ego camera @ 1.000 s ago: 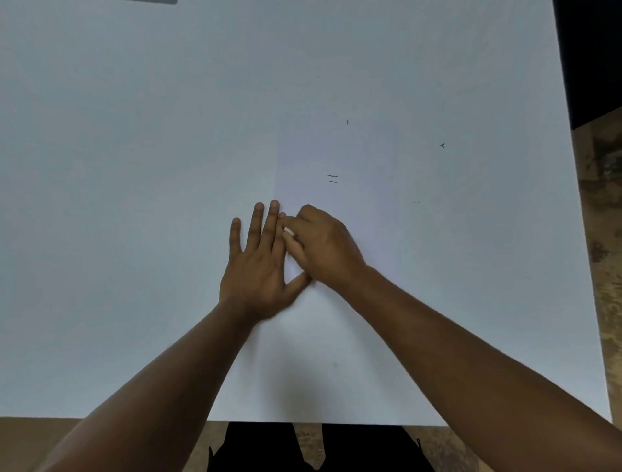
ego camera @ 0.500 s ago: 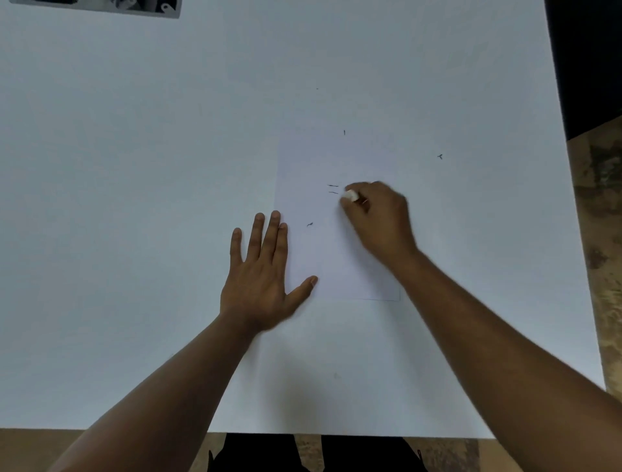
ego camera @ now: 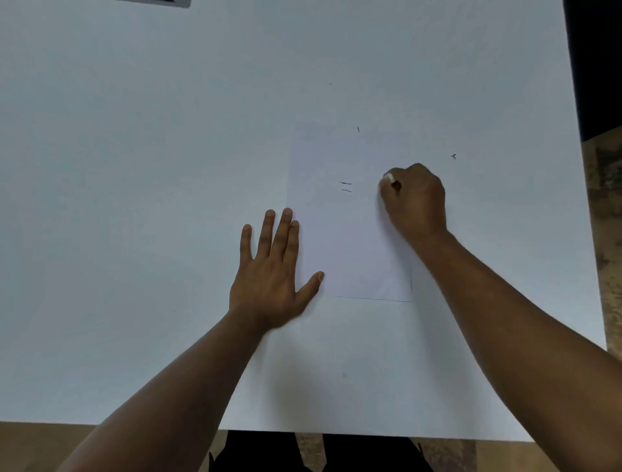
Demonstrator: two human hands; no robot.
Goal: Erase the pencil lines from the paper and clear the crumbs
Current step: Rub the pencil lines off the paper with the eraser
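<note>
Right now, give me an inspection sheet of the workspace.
Surface: white table, wood floor at its edges.
Job's things: paper flat; two pencil lines still on it; eraser in right hand.
Clutter: small dark specks beyond the paper; part of an object at the top edge.
Hands: left hand flat on the paper's left edge; right hand pinches the eraser.
Cables: nothing seen.
Surroundings: dark area top right.

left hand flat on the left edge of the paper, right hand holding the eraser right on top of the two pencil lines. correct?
Not quite. In the head view the eraser in the right hand sits to the right of the two pencil lines, with a clear gap between them, not on top of them. The rest holds: the left hand lies flat on the left edge of the paper.
</note>
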